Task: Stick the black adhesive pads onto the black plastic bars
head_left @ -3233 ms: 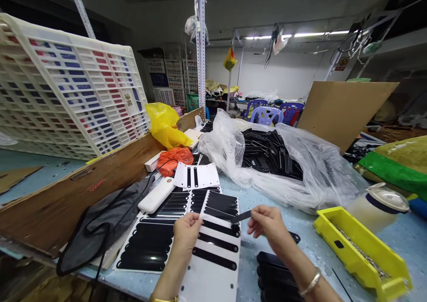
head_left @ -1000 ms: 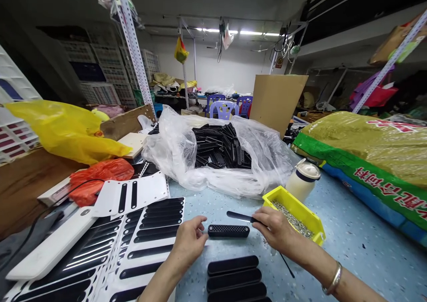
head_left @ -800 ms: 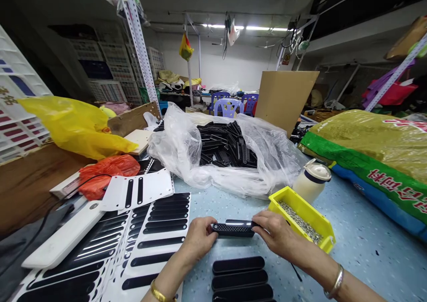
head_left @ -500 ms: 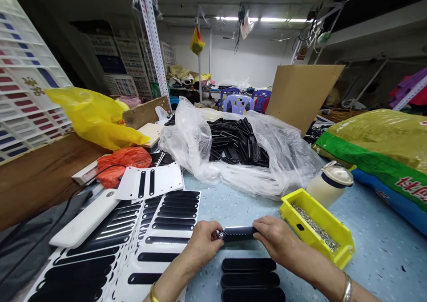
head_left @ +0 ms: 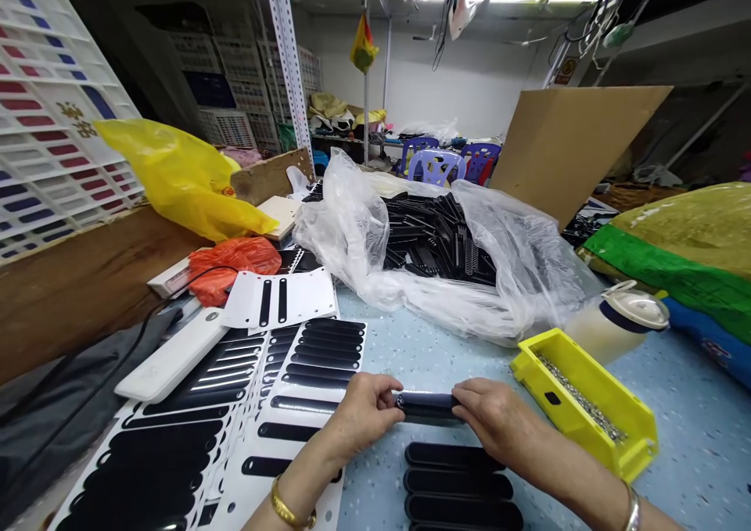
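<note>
A long black strip (head_left: 427, 404) lies level between my two hands, just above the blue speckled table. My left hand (head_left: 372, 406) pinches its left end, where a small shiny round spot shows. On the right end, the fingers of my right hand (head_left: 490, 415) are closed. Below it, several similar black strips with rounded ends (head_left: 454, 482) lie in a row on the table. To the left, white sheets (head_left: 239, 484) carry rows of black rounded strips. Beside my right hand stands a yellow bin (head_left: 637, 437) with many small metal pieces (head_left: 580, 394) in it.
A clear plastic bag (head_left: 446, 312) full of black plastic parts (head_left: 434, 234) lies ahead. A lidded cream jug (head_left: 610, 324) stands behind the yellow bin. At left are a white bar-shaped device (head_left: 170, 359), an orange bag (head_left: 235, 265) and a yellow bag (head_left: 181, 187). A cardboard sheet (head_left: 575, 148) stands upright at back right.
The view has shifted slightly, so most things sit further right. The strip between my hands has turned: its notched side faced me before, and a smooth face shows now. Both hands keep their hold.
</note>
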{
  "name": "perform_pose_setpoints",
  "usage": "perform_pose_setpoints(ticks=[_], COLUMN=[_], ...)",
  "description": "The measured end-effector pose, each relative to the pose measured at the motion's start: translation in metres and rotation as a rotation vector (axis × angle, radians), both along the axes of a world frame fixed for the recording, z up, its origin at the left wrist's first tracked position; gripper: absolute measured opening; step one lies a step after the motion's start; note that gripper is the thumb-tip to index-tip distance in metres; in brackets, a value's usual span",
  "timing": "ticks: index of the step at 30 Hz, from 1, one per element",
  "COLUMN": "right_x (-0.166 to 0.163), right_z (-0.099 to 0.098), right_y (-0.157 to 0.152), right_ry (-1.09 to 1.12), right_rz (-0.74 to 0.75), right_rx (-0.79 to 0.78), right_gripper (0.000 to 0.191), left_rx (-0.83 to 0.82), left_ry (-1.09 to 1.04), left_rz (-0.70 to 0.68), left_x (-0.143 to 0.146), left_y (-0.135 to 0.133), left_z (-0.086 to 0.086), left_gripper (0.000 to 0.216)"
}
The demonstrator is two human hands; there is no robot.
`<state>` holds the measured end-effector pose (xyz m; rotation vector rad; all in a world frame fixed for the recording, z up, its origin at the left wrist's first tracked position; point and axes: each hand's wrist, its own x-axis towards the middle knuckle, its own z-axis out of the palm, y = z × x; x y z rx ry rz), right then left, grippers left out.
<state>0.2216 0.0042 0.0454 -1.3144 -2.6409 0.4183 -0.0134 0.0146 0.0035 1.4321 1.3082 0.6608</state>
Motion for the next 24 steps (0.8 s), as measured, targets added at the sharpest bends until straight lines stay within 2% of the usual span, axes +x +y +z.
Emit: perform_pose_setpoints(ticks=[7,12,19,24], right_x=[-0.0051,-0.0061,-0.0047,-0.0068], right_z=[0.0023,0.0026,-0.0029,0.0013], right_y=[0.0005,0.0011,0.0025,0.0022], right_ry=[-0.061,-0.137,-0.121,-0.152], right_rz=[0.034,0.012,0.033,0.032], right_rx=[-0.018,-0.055,-0.018,-0.042], right_gripper=[0.021,0.02,0.02,0.02], left_rx=[-0.114,-0.114,-0.12,-0.134], left_ry=[-0.037,-0.063,-0.085,-0.087], left_rz=[0.02,-0.003,0.003,0.016], left_x=[0.0013,-0.0002,0.0002,0.001], left_y=[-0.0011,-0.001,-0.0005,-0.0006], left_z=[0.0002,-0.0026,-0.0039,-0.0052], left_gripper=[0.023,0.02,0.018,0.019])
